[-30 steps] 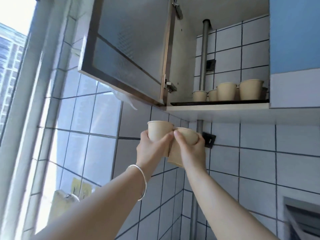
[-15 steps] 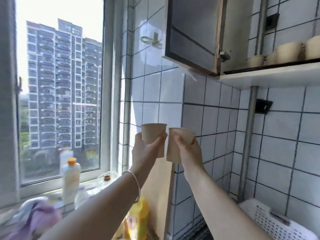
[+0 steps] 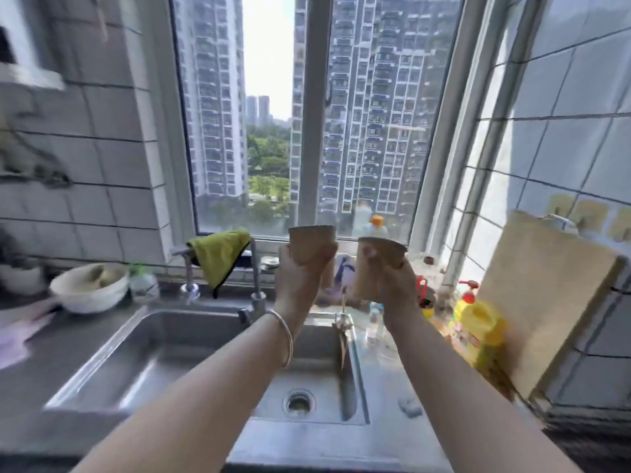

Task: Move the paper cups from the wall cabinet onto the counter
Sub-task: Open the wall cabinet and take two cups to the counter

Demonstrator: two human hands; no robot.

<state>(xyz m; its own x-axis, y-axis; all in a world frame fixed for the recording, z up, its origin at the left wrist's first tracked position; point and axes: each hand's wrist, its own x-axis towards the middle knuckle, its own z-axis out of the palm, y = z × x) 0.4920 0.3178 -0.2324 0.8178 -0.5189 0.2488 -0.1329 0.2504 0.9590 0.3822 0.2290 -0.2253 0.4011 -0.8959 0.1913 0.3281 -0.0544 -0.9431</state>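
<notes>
Each hand carries one beige paper cup in the air above the steel sink (image 3: 143, 339). My left hand (image 3: 297, 278), with a silver bangle on the wrist, grips the left paper cup (image 3: 312, 242) upright. My right hand (image 3: 392, 285) grips the right paper cup (image 3: 377, 264), which tilts a little to the right. The two cups are a short gap apart. The wall cabinet is out of view. The grey counter (image 3: 41, 370) runs to the left of the sink.
A faucet (image 3: 254, 295) draped with a green cloth (image 3: 220, 254) stands behind the sink. A white bowl (image 3: 89, 288) sits on the left counter. At right are a yellow bottle (image 3: 478, 331), a cutting board (image 3: 543, 302) against the tiles, and small bottles on the sill.
The view has swung left and down from the wall cabinet to the window and sink. Both hands have come down with the cups still held, and the cups are now slightly apart.
</notes>
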